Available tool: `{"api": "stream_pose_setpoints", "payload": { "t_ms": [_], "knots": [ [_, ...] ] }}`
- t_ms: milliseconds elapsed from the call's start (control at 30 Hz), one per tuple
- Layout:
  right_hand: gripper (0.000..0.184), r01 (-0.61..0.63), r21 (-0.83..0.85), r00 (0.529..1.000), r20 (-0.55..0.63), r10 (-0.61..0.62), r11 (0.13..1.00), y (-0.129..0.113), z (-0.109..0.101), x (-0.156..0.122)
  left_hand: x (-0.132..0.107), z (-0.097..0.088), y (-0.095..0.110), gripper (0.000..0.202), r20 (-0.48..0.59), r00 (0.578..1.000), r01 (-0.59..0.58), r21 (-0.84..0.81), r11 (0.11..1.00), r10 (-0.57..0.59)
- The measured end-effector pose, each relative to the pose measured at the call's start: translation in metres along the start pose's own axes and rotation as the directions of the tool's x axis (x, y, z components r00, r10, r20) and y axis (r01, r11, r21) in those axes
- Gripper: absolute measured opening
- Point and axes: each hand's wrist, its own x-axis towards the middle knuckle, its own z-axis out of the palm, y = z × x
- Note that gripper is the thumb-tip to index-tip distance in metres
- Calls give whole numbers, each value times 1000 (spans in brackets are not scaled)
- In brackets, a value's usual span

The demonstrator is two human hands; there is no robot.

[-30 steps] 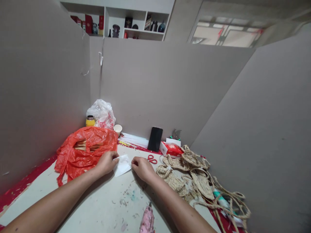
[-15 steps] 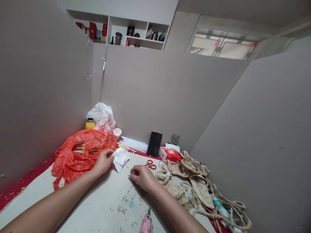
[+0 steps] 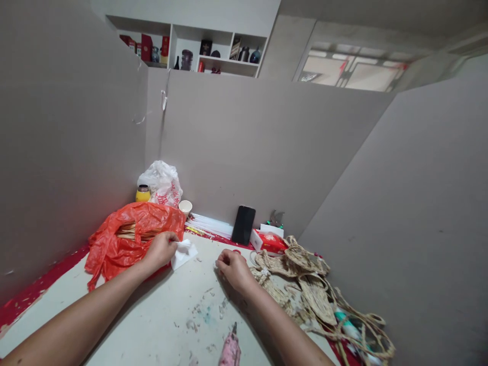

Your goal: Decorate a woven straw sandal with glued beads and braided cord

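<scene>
My left hand (image 3: 163,249) pinches a crumpled white tissue (image 3: 185,254) by its left edge, just in front of the red plastic bag (image 3: 110,254). The tissue hangs close over the pale tabletop. To its right, my right hand (image 3: 233,268) is held low with the fingers curled and the tips together. Whatever lies between those fingertips, if anything, is too small to tell. Behind that hand the red scissors (image 3: 237,251) are mostly hidden. A pink hot glue gun (image 3: 230,349) lies at the front, its nozzle pointing away from me.
Woven straw sandals and cords (image 3: 314,297) are heaped on the right. Along the back stand a phone (image 3: 243,225), a red tissue pack (image 3: 270,242), white glue sticks (image 3: 209,225), a paper cup (image 3: 185,207) and a yellow jar (image 3: 143,193). Grey partitions (image 3: 244,142) enclose the table.
My right hand has moved right and slightly away from me, now covering most of the scissors. My left hand has shifted slightly left, and the tissue has folded over under its fingers.
</scene>
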Motion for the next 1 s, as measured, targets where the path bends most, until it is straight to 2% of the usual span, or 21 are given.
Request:
{"api": "stream_pose_setpoints", "payload": {
  "t_ms": [167,267,400,500,600,733,800,1000],
  "knots": [
    [20,-18,138,1000,6,17,990,-8,15,10,2,-8,-3,17,1,999,33,186,982,-33],
    [20,-24,227,1000,-14,28,974,-12,21,15,-4,-10,4,12,88,995,24,256,966,-48],
    [19,-37,366,998,-38,55,930,-14,21,19,-9,-19,21,6,182,983,-22,271,962,-29],
    [17,-46,487,998,-21,64,872,-19,20,18,-10,-24,31,15,166,986,-54,229,972,16],
    [17,-46,616,999,14,47,786,-30,18,13,-13,-17,36,26,132,988,-102,129,986,84],
    [27,-32,757,999,52,-11,652,-45,14,4,-20,8,38,35,276,947,-155,-65,986,167],
    [35,-35,801,997,66,-30,598,-49,12,0,-22,17,38,34,307,930,-168,-124,978,199],
    [53,-71,854,992,112,-49,515,-56,4,-8,-17,19,45,24,355,893,-222,-188,957,277]
  ]
}}
